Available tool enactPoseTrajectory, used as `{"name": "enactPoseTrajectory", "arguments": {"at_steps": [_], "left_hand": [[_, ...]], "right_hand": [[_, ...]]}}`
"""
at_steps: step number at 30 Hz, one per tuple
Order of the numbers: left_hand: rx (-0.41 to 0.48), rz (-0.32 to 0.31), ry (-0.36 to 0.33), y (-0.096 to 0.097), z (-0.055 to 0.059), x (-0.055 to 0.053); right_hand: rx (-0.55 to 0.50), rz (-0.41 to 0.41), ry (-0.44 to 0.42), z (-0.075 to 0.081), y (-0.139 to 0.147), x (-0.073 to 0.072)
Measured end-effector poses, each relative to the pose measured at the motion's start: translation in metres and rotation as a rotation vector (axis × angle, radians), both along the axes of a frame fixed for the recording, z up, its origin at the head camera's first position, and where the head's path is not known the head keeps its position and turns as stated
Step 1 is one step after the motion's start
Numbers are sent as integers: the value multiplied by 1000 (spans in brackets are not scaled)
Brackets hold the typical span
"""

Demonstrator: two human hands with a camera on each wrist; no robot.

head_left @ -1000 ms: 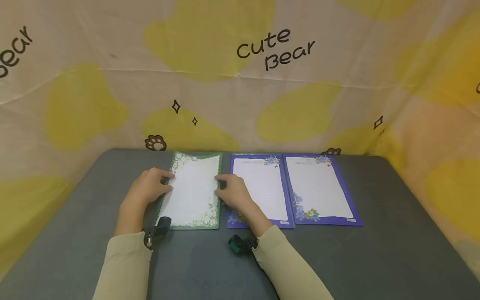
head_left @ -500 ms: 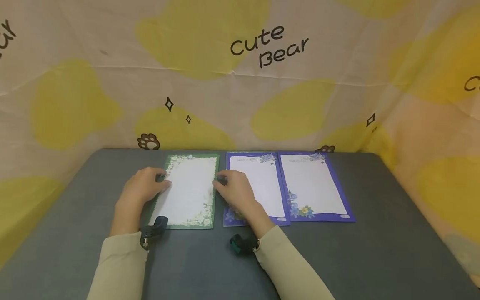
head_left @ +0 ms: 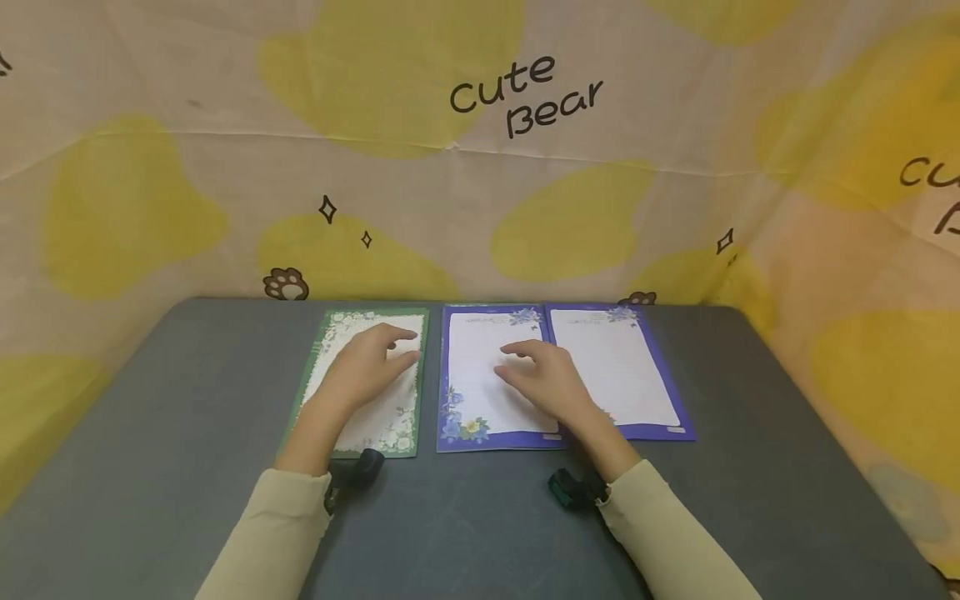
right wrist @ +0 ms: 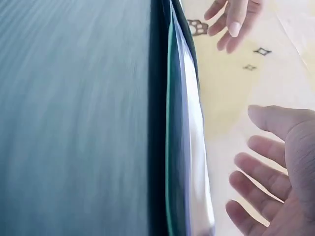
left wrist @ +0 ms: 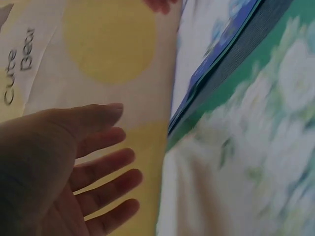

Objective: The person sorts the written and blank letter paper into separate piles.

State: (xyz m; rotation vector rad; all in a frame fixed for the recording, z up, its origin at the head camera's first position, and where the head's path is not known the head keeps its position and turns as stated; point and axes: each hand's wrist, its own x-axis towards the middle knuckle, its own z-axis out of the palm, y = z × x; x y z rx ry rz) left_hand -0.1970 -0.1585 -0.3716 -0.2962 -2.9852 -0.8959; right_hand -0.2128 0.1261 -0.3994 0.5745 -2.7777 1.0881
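My left hand [head_left: 365, 364] hovers over the green-bordered sheet of floral paper [head_left: 402, 412], its fingers relaxed and holding nothing. Over the middle purple-bordered sheet [head_left: 480, 375] is my right hand [head_left: 546, 379], also with loose fingers and nothing in it. The left wrist view shows the left hand [left wrist: 83, 167] with fingers spread beside the green floral border. In the right wrist view the right hand [right wrist: 275, 172] is apart from the paper edges. A second purple-bordered sheet [head_left: 630, 375] lies at the right, against the middle one.
All the sheets lie side by side on a grey table [head_left: 450, 525]. A cloth backdrop [head_left: 420, 208] with yellow patches and printed words rises behind the table and along its sides. A dark device [head_left: 356, 471] is strapped on the left wrist, another [head_left: 573, 490] on the right.
Both hands have let go of the green-bordered sheet's edges and moved right; the left is now above that sheet, the right above the middle purple one. The green sheet now lies flatter. The head view shifted slightly.
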Motion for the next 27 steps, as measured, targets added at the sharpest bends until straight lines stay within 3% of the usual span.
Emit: {"name": "enactPoseTrajectory", "arguments": {"at_steps": [5,11,20,27], "left_hand": [[42,-51,33,26,-11,0],[41,-94,85,44,-21,-1],[13,-123,106,51,-34,-1],[-54,-188,132,50,-51,-5]], "right_hand": [[2,1,68,-9,27,1],[145,28,156,-23,40,-2],[297,80,100,-28,42,-3],[330,109,104,-29,44,-3]]}}
